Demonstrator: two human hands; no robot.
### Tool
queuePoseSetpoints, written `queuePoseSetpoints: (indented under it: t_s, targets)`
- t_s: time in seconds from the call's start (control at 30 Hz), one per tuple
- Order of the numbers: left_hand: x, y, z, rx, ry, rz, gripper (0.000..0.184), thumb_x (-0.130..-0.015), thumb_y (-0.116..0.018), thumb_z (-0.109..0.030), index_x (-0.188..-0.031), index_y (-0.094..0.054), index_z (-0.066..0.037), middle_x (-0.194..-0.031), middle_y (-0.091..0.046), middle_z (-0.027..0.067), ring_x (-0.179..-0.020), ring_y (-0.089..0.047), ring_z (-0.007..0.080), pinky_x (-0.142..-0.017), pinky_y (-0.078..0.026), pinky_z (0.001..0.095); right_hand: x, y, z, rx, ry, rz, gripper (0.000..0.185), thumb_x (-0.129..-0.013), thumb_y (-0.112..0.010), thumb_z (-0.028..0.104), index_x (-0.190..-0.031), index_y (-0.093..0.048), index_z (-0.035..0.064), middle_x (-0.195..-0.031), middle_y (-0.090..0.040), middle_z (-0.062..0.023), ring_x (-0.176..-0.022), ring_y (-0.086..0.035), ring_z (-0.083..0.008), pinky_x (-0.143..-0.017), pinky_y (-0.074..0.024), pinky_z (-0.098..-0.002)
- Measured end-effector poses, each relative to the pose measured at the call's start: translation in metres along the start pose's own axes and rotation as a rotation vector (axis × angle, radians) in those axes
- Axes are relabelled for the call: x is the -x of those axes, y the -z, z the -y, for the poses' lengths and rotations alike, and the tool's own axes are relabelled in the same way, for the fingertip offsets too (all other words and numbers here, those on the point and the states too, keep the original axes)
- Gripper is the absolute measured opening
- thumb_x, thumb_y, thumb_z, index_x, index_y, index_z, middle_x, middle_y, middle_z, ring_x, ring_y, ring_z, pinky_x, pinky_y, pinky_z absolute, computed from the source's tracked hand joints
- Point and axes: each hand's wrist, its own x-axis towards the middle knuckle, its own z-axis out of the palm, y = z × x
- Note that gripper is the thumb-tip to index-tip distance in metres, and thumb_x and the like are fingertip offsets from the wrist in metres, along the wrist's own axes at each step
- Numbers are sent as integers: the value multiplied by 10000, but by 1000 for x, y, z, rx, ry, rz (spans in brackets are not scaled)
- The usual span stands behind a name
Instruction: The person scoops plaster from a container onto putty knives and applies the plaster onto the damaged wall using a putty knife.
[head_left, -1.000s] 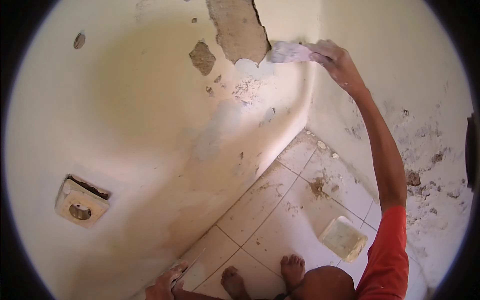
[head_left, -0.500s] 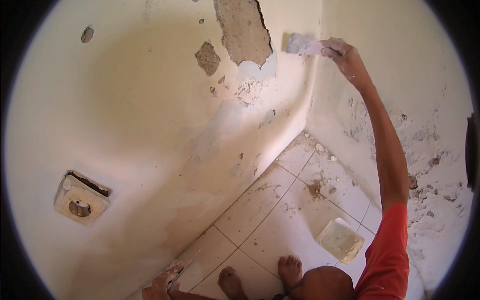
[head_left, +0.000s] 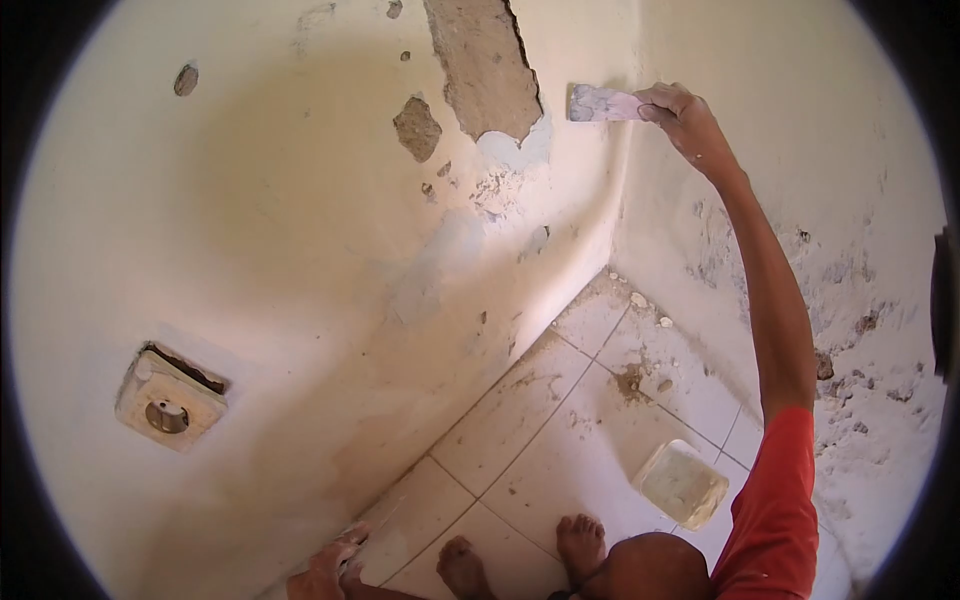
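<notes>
My right hand (head_left: 678,112) is closed around a putty knife (head_left: 603,104) smeared with whitish filler, its blade pointing left close to the wall near the corner. Left of the blade, a large patch of bare plaster (head_left: 487,75) breaks the painted wall, with fresh pale filler (head_left: 515,150) along its lower end. At the bottom left, my left hand (head_left: 328,568) is partly cut off, its fingers curled low beside the wall. What it holds is hidden.
A wall socket (head_left: 168,415) sits loose at the left, a gap above it. On the tiled floor (head_left: 530,440) stand a clear plastic tub (head_left: 683,483) and my bare feet (head_left: 580,540). Crumbled debris (head_left: 630,380) lies by the corner; the right wall (head_left: 860,290) is pitted.
The putty knife has come down slightly and its blade looks more level. A thin edge seen by my left hand before no longer shows. The view has shifted a little.
</notes>
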Motion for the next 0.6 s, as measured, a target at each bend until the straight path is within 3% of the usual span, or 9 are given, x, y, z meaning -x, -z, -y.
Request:
queuePoseSetpoints:
  t_s: [0.03, 0.1, 0.2, 0.33, 0.43, 0.5, 0.6]
  targets:
    - [0, 0, -1, 6, -4, -7, 437, -976, -527, -225, -1370, -460, -48, -1096, -639, 322, -1033, -608, 482, -872, -473, 509, 0, 5, 7, -1, 0, 1, 207, -938, -617, 116, -1083, -667, -24, -891, -648, -101, -873, -562, -247, -840, -453, -365]
    - [0, 0, -2, 11, -11, -15, 428, -976, -529, -224, -1360, -462, -48, -1093, -635, 310, -1026, -605, 467, -869, -472, 501, -1, 7, 31, -10, 207, 29, 215, -939, -621, 133, -1089, -670, -13, -875, -644, -103, -851, -554, -253, -831, -450, -374]
    - [-1, 0, -3, 9, -29, -20, 414, -974, -533, -221, -1344, -465, -49, -1088, -631, 292, -1016, -601, 444, -865, -470, 489, -14, -3, 34, 133, 143, 5, 215, -944, -615, 139, -1094, -669, -4, -887, -644, -103, -858, -556, -259, -828, -449, -373]
    - [0, 1, -1, 26, -39, -49, 395, -973, -538, -217, -1324, -468, -50, -1082, -624, 267, -1003, -595, 414, -860, -468, 473, -10, 0, 22, 107, 149, -58, 220, -946, -612, 146, -1105, -670, 5, -894, -648, -106, -885, -567, -242, -839, -454, -363]
    - [-3, 0, -5, 38, -46, -71, 381, -972, -541, -215, -1308, -471, -51, -1077, -620, 249, -993, -591, 392, -856, -467, 461, -1, 0, 13, 56, 27, -99, 229, -948, -607, 146, -1122, -668, 10, -916, -660, -108, -908, -584, -229, -855, -458, -346]
    - [-5, -1, -7, 30, -56, -75, 371, -971, -544, -213, -1298, -473, -52, -1074, -616, 237, -987, -588, 377, -853, -466, 453, 8, -7, 6, -87, 125, -28, 249, -949, -602, 154, -1141, -666, 10, -926, -673, -112, -880, -599, -226, -835, -464, -339]
    - [-12, 1, -13, 13, -58, -80, 357, -970, -547, -210, -1282, -475, -52, -1069, -612, 219, -977, -584, 354, -849, -464, 441, 22, -16, -2, -10, -30, -66, 290, -961, -578, 199, -1146, -655, -10, -884, -660, -111, -803, -587, -238, -788, -463, -350]
